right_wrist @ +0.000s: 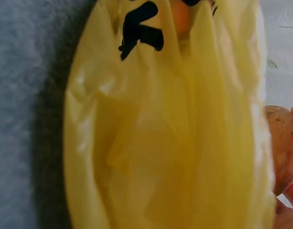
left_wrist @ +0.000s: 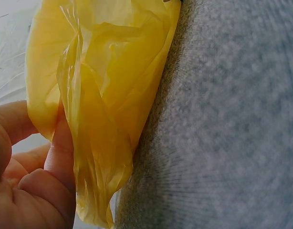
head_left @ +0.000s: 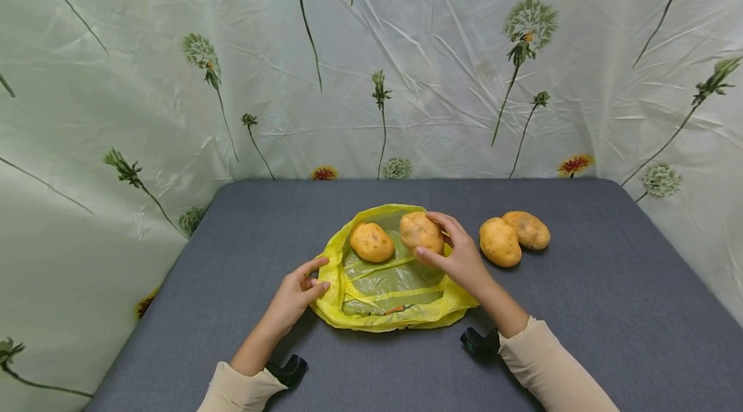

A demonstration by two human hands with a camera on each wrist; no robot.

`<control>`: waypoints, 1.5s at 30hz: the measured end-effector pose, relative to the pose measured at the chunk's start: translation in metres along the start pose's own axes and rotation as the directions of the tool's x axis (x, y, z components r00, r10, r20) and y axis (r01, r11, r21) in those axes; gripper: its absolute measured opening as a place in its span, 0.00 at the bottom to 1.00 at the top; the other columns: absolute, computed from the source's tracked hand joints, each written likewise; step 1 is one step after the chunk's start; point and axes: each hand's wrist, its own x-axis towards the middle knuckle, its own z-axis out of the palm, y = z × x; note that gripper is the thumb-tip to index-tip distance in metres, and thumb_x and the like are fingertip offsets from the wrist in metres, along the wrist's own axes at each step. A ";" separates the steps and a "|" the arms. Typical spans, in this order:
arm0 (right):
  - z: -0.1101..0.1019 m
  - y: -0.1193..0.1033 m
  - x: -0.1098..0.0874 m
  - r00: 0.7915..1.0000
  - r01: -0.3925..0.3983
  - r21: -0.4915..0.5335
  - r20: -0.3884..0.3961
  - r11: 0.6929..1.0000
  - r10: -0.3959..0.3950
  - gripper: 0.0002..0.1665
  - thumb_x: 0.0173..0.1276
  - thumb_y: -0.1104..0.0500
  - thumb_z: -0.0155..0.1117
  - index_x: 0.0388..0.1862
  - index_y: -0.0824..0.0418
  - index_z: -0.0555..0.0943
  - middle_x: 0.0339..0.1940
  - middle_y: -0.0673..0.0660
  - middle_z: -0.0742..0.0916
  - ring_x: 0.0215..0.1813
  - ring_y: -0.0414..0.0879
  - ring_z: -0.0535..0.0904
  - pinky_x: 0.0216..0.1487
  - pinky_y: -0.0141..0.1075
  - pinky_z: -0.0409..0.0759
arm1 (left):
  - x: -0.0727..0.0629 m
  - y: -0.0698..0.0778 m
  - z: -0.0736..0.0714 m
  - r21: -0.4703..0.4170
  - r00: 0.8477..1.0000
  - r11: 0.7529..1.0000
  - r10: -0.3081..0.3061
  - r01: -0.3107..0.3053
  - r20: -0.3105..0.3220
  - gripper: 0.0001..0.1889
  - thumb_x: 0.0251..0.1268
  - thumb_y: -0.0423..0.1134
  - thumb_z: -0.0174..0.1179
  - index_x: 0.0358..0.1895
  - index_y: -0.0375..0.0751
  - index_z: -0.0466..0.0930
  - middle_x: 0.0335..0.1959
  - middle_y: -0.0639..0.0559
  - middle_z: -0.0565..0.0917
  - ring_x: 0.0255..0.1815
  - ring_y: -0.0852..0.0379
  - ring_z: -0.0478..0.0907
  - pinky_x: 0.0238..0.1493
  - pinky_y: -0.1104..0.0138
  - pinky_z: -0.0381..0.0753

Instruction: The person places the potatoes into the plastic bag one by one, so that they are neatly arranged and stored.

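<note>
A yellow plastic bag lies on the table with its mouth spread wide, and one potato rests inside it. My left hand holds the bag's left rim; in the left wrist view, the rim of yellow plastic passes between the thumb and a finger. Over the right part of the bag's mouth, my right hand grips a second potato between thumb and fingers. The right wrist view shows that potato at its right edge, partly hidden behind the bag's side.
To the right of the bag, two more potatoes lie side by side: a rounder potato in front and a longer potato behind. A dark grey cloth covers the table. Behind it hangs a pale flowered curtain.
</note>
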 end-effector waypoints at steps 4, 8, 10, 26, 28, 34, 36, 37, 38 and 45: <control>0.005 0.002 0.006 1.000 -0.023 0.010 0.014 1.000 0.023 0.35 0.54 0.66 0.67 0.60 0.71 0.65 0.58 0.67 0.69 0.57 0.58 0.66 0.52 0.51 0.67 | 0.000 0.001 0.000 0.004 1.000 1.000 -0.007 0.007 0.000 0.25 0.58 0.26 0.56 0.61 0.29 0.62 0.21 0.48 0.70 0.20 0.61 0.67 0.21 0.73 0.68; 0.010 0.007 0.010 0.998 -0.051 0.024 0.029 0.998 0.050 0.35 0.55 0.66 0.67 0.60 0.72 0.64 0.59 0.68 0.68 0.57 0.59 0.65 0.53 0.52 0.67 | -0.003 0.009 0.001 -0.004 1.000 1.000 -0.027 0.027 0.004 0.26 0.59 0.25 0.56 0.61 0.28 0.61 0.21 0.48 0.70 0.20 0.61 0.66 0.21 0.72 0.67; 0.014 0.021 0.014 0.998 -0.056 0.028 0.032 0.998 0.055 0.36 0.55 0.64 0.68 0.61 0.69 0.65 0.59 0.67 0.67 0.57 0.58 0.66 0.53 0.52 0.67 | -0.005 0.017 0.002 -0.005 0.999 0.999 -0.036 0.036 0.003 0.26 0.59 0.25 0.55 0.61 0.28 0.61 0.21 0.47 0.70 0.19 0.61 0.66 0.21 0.72 0.67; 0.030 0.058 0.028 0.996 -0.086 -0.032 0.037 0.996 0.087 0.37 0.55 0.55 0.68 0.63 0.60 0.65 0.60 0.62 0.68 0.55 0.54 0.68 0.48 0.48 0.72 | -0.001 0.008 0.000 -0.009 0.998 0.998 -0.060 0.060 -0.001 0.26 0.58 0.25 0.56 0.61 0.30 0.62 0.21 0.47 0.70 0.20 0.61 0.66 0.21 0.72 0.67; 0.032 0.061 0.029 0.996 -0.083 -0.050 0.039 0.995 0.085 0.37 0.55 0.55 0.68 0.63 0.60 0.65 0.60 0.62 0.67 0.55 0.55 0.68 0.46 0.48 0.73 | 0.000 0.005 0.000 -0.010 0.999 0.998 -0.055 0.055 -0.003 0.26 0.58 0.26 0.56 0.61 0.31 0.62 0.21 0.48 0.70 0.19 0.61 0.66 0.21 0.72 0.67; 0.034 0.066 0.031 0.995 -0.086 -0.078 0.037 0.993 0.089 0.37 0.55 0.55 0.68 0.62 0.61 0.66 0.60 0.62 0.68 0.56 0.57 0.68 0.45 0.50 0.73 | 0.000 0.002 0.000 -0.003 1.000 1.000 -0.025 0.025 0.005 0.26 0.58 0.27 0.56 0.61 0.30 0.62 0.20 0.48 0.70 0.19 0.61 0.66 0.21 0.72 0.67; 0.035 0.067 0.032 0.995 -0.085 -0.083 0.039 0.993 0.088 0.36 0.55 0.56 0.68 0.61 0.61 0.66 0.59 0.63 0.68 0.55 0.57 0.68 0.45 0.50 0.73 | -0.001 0.002 0.000 -0.006 1.000 1.000 -0.020 0.020 0.010 0.26 0.58 0.26 0.56 0.61 0.29 0.62 0.20 0.48 0.70 0.19 0.61 0.66 0.21 0.72 0.67; 0.036 0.067 0.033 0.995 -0.086 -0.086 0.040 0.993 0.090 0.36 0.55 0.57 0.68 0.61 0.61 0.66 0.59 0.63 0.69 0.55 0.58 0.68 0.45 0.51 0.73 | -0.001 0.002 -0.001 -0.006 1.000 1.000 -0.018 0.018 0.011 0.26 0.58 0.26 0.56 0.61 0.29 0.62 0.20 0.49 0.70 0.19 0.61 0.66 0.21 0.72 0.67; 0.036 0.067 0.033 0.995 -0.087 -0.089 0.041 0.992 0.091 0.36 0.55 0.57 0.68 0.61 0.62 0.66 0.59 0.63 0.69 0.55 0.58 0.68 0.45 0.51 0.73 | 0.000 0.002 -0.001 -0.006 1.000 1.000 -0.018 0.018 0.011 0.26 0.58 0.26 0.56 0.61 0.29 0.62 0.20 0.49 0.70 0.19 0.61 0.66 0.21 0.72 0.67; 0.038 0.069 0.033 0.993 -0.104 -0.107 0.051 0.989 0.109 0.36 0.56 0.58 0.68 0.61 0.62 0.65 0.58 0.63 0.69 0.55 0.58 0.68 0.45 0.51 0.72 | 0.001 0.001 -0.001 -0.008 1.000 1.000 -0.028 0.028 0.013 0.26 0.58 0.26 0.56 0.61 0.30 0.62 0.20 0.48 0.70 0.19 0.61 0.66 0.21 0.72 0.67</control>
